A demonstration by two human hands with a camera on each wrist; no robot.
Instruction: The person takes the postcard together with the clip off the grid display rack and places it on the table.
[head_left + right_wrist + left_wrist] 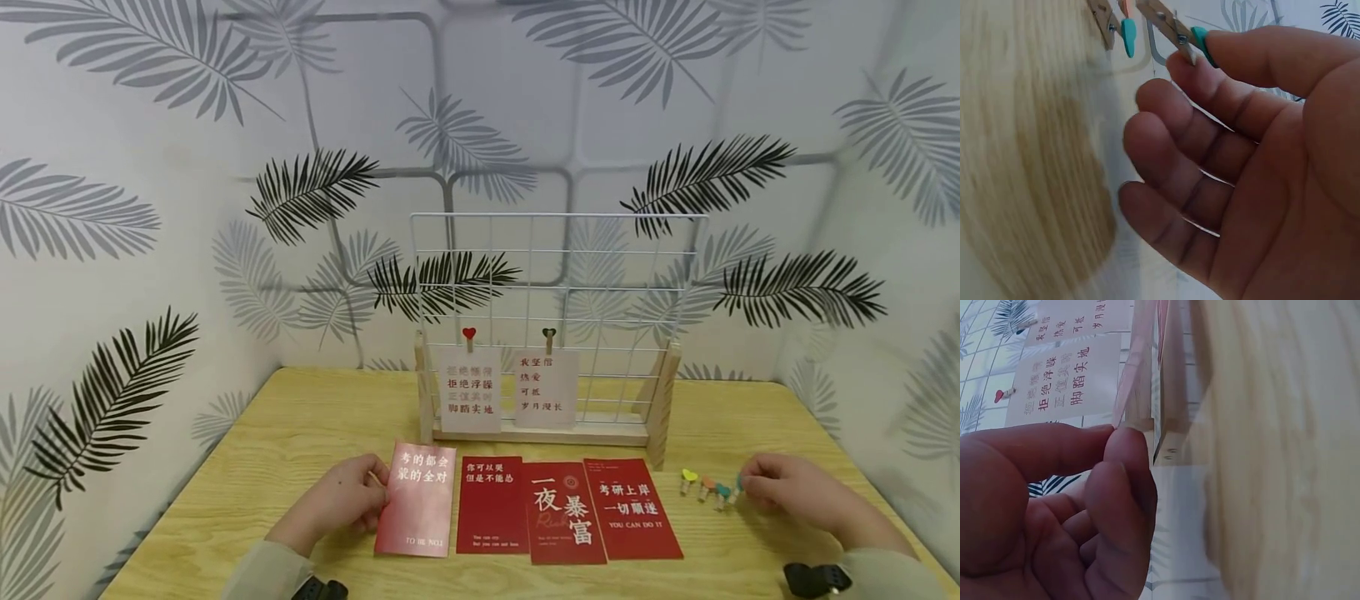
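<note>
My left hand (347, 493) pinches the left edge of a red card (415, 521) with white lettering between thumb and forefinger. This card stands a little raised, left of the other cards. In the left wrist view it shows nearly edge-on as a thin strip. On the right, my right hand (798, 493) holds a small wooden clothespin (1165, 24) with a teal heart, pinched between thumb and forefinger; the other fingers curve loosely. Beside that hand lie small clothespins with a yellow heart (690, 475), an orange heart (707, 482) and a teal heart (722, 491).
Three more red cards lie in a row: one left (491, 504), one middle (551, 543), one right (637, 543). Behind them stands a white wire grid (551, 286) on a wooden base (540, 436). Two pale cards hang there from clothespins with red (469, 333) and dark green (549, 332) hearts.
</note>
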